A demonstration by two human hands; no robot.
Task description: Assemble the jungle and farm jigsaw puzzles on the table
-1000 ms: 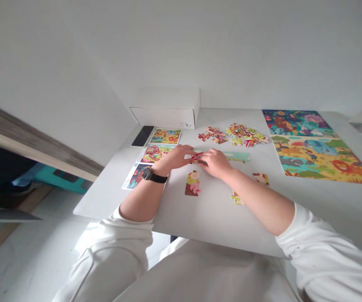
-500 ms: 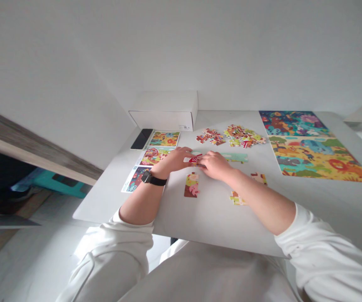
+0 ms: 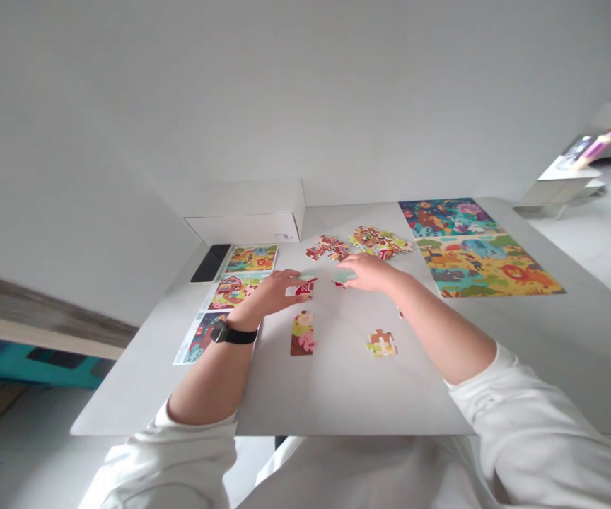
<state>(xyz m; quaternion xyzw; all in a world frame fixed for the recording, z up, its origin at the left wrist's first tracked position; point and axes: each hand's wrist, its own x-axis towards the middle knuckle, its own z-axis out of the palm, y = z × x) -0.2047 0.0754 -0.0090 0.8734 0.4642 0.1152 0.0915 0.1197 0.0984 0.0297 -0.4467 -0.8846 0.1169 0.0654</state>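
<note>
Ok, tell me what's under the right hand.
A green and red puzzle part shows at the left edge of the right hand; whatever else lies beneath is covered.

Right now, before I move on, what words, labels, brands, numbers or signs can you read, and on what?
No word, brand or number is readable.
White box: small dark print at the front's lower right, too small to read.
Picture cards: tiny marks along the left margin, too small to read.
Barn puzzle piece: a white "X" shape, drawn on the red barn, apparently not lettering.
</note>
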